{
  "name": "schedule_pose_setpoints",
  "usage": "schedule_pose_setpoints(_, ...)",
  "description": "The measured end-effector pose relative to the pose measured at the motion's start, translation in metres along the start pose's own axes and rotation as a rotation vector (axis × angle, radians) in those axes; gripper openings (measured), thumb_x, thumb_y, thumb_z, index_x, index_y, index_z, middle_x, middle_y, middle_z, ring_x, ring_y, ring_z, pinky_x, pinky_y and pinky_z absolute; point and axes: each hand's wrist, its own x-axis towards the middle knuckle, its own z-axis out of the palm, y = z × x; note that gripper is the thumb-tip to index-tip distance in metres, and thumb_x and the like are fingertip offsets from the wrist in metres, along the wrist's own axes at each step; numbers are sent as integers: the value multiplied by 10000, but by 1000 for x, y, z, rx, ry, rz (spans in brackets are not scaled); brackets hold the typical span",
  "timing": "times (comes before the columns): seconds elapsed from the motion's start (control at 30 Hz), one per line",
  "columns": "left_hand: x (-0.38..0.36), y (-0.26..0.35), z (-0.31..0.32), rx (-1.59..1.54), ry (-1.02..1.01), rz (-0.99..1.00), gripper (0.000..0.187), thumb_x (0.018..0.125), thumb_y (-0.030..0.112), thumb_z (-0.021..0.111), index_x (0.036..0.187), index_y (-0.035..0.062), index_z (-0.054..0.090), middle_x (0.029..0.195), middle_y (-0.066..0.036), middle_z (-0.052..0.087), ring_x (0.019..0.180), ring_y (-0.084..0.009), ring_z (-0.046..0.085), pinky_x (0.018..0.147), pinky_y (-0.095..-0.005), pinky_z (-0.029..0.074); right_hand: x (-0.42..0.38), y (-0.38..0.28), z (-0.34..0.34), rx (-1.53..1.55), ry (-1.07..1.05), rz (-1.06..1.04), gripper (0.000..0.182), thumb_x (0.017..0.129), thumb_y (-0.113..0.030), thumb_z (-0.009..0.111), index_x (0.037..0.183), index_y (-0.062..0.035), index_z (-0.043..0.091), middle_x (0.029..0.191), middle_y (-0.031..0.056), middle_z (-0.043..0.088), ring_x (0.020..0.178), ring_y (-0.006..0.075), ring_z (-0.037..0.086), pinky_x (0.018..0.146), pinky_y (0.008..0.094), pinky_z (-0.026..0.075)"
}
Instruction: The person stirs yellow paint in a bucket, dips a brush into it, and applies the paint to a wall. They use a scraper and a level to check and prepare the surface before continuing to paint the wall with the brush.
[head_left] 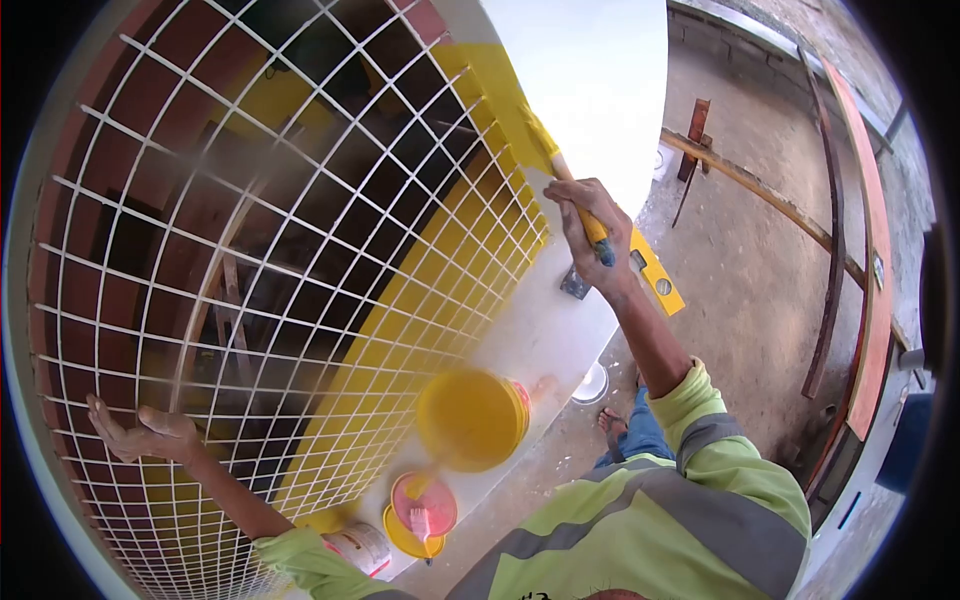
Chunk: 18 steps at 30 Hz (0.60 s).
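Note:
My right hand (595, 215) is closed around a paintbrush (597, 235) with a yellow handle and dark end. Its yellow-coated bristles meet the yellow-painted edge (500, 95) beside the bright white wall surface. My left hand (150, 435) is at the lower left against the white metal grille (300, 220), fingers stretched out and thumb apart. Between my arms, on a pale ledge (500, 345), stands a large bucket (470, 420) with a yellow inside. Closer to me, a pink container (425, 500) holds a second brush with pale bristles.
A yellow spirit level (655, 275) and a dark flat tool (575, 283) lie near my right wrist. A white bucket (360, 550) stands by my left forearm. Below, a white pail (590, 383) is near my foot. Wooden bars (770, 195) cross the floor area at right.

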Motion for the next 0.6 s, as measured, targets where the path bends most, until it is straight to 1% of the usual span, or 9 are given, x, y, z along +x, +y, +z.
schedule_pose_setpoints(0.07, 2, 1, 1, 2, 8, -4, 490, 1067, 399, 294, 1311, 5, 455, 1307, -134, 596, 1225, -329, 535, 1028, -481, 404, 15, 0, 10, 37, -51, -7, 255, 857, 85, 634, 1080, -35, 658, 953, 101, 690, 836, 207, 656, 720, 308, 529)
schedule_pose_setpoints(0.1, 1, 1, 0, 4, 4, -6, 492, 1067, 402, 293, 1308, 5, 456, 1307, -134, 596, 1225, -329, 536, 1027, -481, 405, 20, 3, 15, 21, -66, 25, 241, 873, 71, 627, 1085, -41, 659, 947, 106, 688, 843, 201, 674, 718, 298, 535)
schedule_pose_setpoints(0.2, 1, -1, 0, 10, -1, -1, 495, 1068, 412, 287, 1301, 12, 461, 1304, -133, 597, 1220, -330, 540, 1015, -477, 416, 25, 4, 13, 36, 67, 170, 218, 900, 52, 608, 1088, -44, 661, 942, 111, 686, 860, 195, 694, 728, 295, 541)
schedule_pose_setpoints(0.23, 1, -1, 0, 14, -2, 1, 496, 1068, 417, 285, 1299, 14, 462, 1302, -132, 597, 1217, -330, 543, 1009, -475, 421, 22, 0, 9, 19, 92, 139, 193, 919, 37, 592, 1081, -39, 664, 944, 117, 686, 871, 193, 707, 738, 293, 547)
schedule_pose_setpoints(0.33, 3, 0, -1, 55, 12, 7, 496, 1064, 419, 286, 1266, 8, 477, 1259, -163, 617, 1161, -329, 588, 1011, -469, 458, 17, -13, 8, 80, 38, 107, 188, 915, 36, 594, 1070, -41, 667, 948, 114, 686, 877, 196, 701, 748, 295, 549)
schedule_pose_setpoints(0.37, 2, 0, -1, 61, 12, 6, 499, 1064, 422, 285, 1267, 9, 477, 1260, -162, 616, 1166, -328, 584, 1007, -467, 457, 19, -11, 13, 88, 34, 60, 184, 907, 34, 605, 1064, -38, 668, 957, 111, 687, 887, 195, 697, 749, 296, 547)
schedule_pose_setpoints(0.47, 1, 0, 0, 55, 16, 6, 502, 1065, 429, 281, 1271, 16, 478, 1265, -155, 614, 1183, -324, 572, 998, -463, 454, 35, -11, 21, 41, -68, 105, 163, 977, -12, 550, 1121, 11, 622, 1008, 143, 696, 970, 205, 705, 823, 301, 544)
schedule_pose_setpoints(0.5, 1, -2, 1, 40, 16, 9, 501, 1065, 429, 280, 1273, 19, 478, 1268, -152, 614, 1189, -323, 567, 996, -463, 452, 37, -6, 21, -4, -37, 119, 163, 987, -35, 550, 1129, 13, 616, 1030, 151, 696, 962, 205, 703, 820, 306, 547)
schedule_pose_setpoints(0.6, 2, -1, -1, 38, 8, -2, 498, 1066, 431, 277, 1277, 26, 474, 1270, -149, 613, 1197, -323, 561, 990, -466, 451, 27, -12, 12, 11, 68, 181, 165, 993, -49, 550, 1130, 11, 618, 1034, 149, 699, 942, 193, 700, 820, 303, 546)
